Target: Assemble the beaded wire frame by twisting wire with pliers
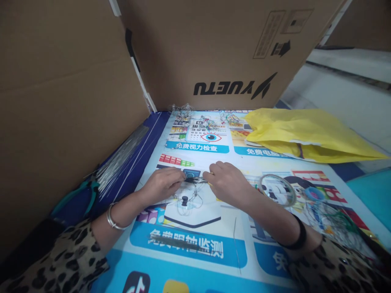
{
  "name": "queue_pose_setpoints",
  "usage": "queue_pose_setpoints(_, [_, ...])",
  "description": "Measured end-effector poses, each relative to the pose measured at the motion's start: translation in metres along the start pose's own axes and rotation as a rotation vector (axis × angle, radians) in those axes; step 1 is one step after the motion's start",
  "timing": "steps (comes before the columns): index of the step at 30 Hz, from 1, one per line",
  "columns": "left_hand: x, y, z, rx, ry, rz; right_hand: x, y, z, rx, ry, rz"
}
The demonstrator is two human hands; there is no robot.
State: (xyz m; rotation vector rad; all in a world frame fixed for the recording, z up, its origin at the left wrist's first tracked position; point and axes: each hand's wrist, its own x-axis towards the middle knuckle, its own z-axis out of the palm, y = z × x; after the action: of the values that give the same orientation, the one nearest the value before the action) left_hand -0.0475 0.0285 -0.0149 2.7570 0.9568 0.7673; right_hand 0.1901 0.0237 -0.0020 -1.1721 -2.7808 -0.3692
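Observation:
My left hand (166,183) is closed, its thumb and fingers pinched at the top of a thin looped wire piece (194,197). The piece hangs in loose loops below my fingers, over the printed sheet. Opposite it, my right hand (226,181) is curled into a fist around a small silver tool (200,180). A bit of yellow shows beside its fingers. The tool's tip meets a dark part near my left fingertips; most of it is hidden in the fist, so I cannot tell its exact kind.
Straight wires (122,158) lie bundled at left, beside teal-handled pliers (76,199). Cardboard walls (183,49) stand behind and left. Tangled wire pieces (206,121) lie at the back. A yellow bag (299,130), a clear tape roll (293,193) and green wires (336,219) are at right.

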Motion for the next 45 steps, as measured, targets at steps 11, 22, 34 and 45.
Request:
queue_pose_setpoints(11, [0.001,0.001,0.001,0.007,0.014,0.004,0.0,0.0,0.001,0.014,-0.041,0.018])
queue_pose_setpoints(22, [0.001,0.002,0.001,-0.02,0.037,-0.028,0.001,-0.001,0.002,0.004,-0.036,0.012])
queue_pose_setpoints(34, [-0.001,0.003,0.005,-0.042,0.078,-0.06,-0.002,-0.008,-0.003,-0.075,-0.01,-0.022])
queue_pose_setpoints(45, [0.0,0.003,0.006,-0.095,0.093,-0.084,-0.003,-0.009,0.001,-0.068,-0.037,-0.017])
